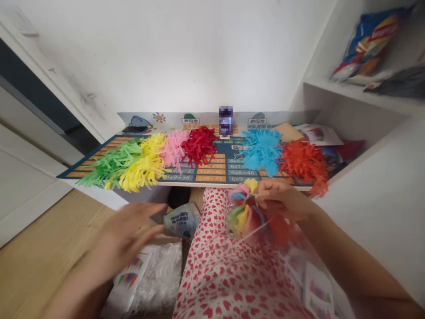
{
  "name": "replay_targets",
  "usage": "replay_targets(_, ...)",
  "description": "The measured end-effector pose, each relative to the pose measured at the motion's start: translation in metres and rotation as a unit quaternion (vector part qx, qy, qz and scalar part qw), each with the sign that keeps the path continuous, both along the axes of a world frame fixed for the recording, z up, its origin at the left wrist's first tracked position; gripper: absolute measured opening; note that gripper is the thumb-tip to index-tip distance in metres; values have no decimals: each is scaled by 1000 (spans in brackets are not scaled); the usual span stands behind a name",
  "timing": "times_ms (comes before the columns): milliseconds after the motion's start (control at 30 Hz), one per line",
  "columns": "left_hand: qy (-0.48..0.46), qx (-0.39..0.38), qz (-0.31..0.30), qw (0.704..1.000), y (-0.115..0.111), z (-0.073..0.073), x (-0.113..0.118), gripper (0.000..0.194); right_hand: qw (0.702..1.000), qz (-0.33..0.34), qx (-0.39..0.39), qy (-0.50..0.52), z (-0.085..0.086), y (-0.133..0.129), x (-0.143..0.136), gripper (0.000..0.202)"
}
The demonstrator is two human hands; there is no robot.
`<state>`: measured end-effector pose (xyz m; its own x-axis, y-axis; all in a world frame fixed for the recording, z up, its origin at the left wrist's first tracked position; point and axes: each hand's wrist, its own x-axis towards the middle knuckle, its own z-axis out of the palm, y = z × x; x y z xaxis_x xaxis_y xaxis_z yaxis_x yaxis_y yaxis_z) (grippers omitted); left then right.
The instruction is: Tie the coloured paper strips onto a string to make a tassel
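Observation:
My left hand [124,237], blurred by motion, is over the floor area left of my knees, thumb and fingers apart with nothing visible between them. My right hand [277,197] is closed in a pinch just below the table's front edge. It grips a multicoloured paper tassel bundle [242,217] of pink, blue, green, yellow and orange strips above my lap. A thin pale string or strip trails down from the bundle. Along the table lie green [116,159], yellow [146,164], pink [174,148], dark red [199,146], blue [262,150] and orange [303,164] fringed paper tassels.
A phone [226,120] stands upright against the wall on the printed table mat [209,177]. Clear plastic packaging [159,274] and a printed grey-blue packet [182,219] are below, left of my legs. A shelf [365,97] with a chip bag [372,42] juts out at right.

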<state>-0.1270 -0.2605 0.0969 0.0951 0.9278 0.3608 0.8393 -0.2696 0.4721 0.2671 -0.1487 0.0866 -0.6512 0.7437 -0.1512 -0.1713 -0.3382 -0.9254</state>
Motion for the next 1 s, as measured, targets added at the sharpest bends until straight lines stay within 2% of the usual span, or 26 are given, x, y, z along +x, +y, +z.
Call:
replay_targets(33, 30, 19, -104, 994, 19, -8, 29, 46, 1000, 21, -4, 17, 2, -2, -7, 28)
replay_targets(67, 38, 42, -176, 983, 37, -18, 58, 64, 999, 39, -6, 33, 3, -3, -14, 28)
replay_targets(133, 25, 97, -271, 957, 68, -38, 111, 97, 996, 66, -5, 57, 4, -4, -23, 27)
replay_targets(167, -5, 129, -313, 941, 81, -48, 133, 105, 995, 75, -2, 64, 3, -4, -25, 27)
replay_targets(233, -99, 140, -344, 923, 96, -67, 163, 102, 994, 81, 4, 73, 0, -3, -26, 26)
replay_targets(300, -202, 113, -324, 917, 102, -80, 176, 85, 995, 69, 6, 70, -5, -2, -23, 26)
replay_targets(367, -239, 75, -305, 919, 103, -85, 177, 65, 997, 46, 1, 56, -11, -1, -18, 26)
replay_targets(500, -184, 14, -304, 935, 103, -77, 167, 26, 999, 5, -24, 34, -25, 1, -15, 26)
replay_targets(533, -176, -5, -304, 936, 103, -75, 165, 20, 999, -3, -31, 34, -29, 2, -16, 28)
replay_targets(600, -183, -44, -308, 933, 104, -70, 162, 22, 999, -17, -37, 33, -35, 3, -18, 32)
replay_targets(667, -228, -96, -321, 914, 105, -70, 161, 25, 999, -28, -33, 32, -40, 5, -21, 35)
replay_targets(800, -348, -239, -363, 831, 107, -76, 160, 25, 998, -30, -27, 46, -49, 6, -20, 39)
replay_targets(833, -354, -258, -367, 821, 109, -77, 159, 26, 998, -29, -28, 47, -51, 6, -17, 38)
replay_targets(867, -342, -263, -365, 825, 112, -76, 156, 28, 998, -31, -29, 44, -53, 6, -13, 38)
replay_targets(900, -310, -254, -357, 844, 116, -74, 151, 31, 998, -39, -30, 38, -56, 5, -6, 37)
replay_targets(1000, -125, -166, -306, 929, 128, -62, 124, 38, 996, -89, -19, -4, -66, 2, 31, 35)
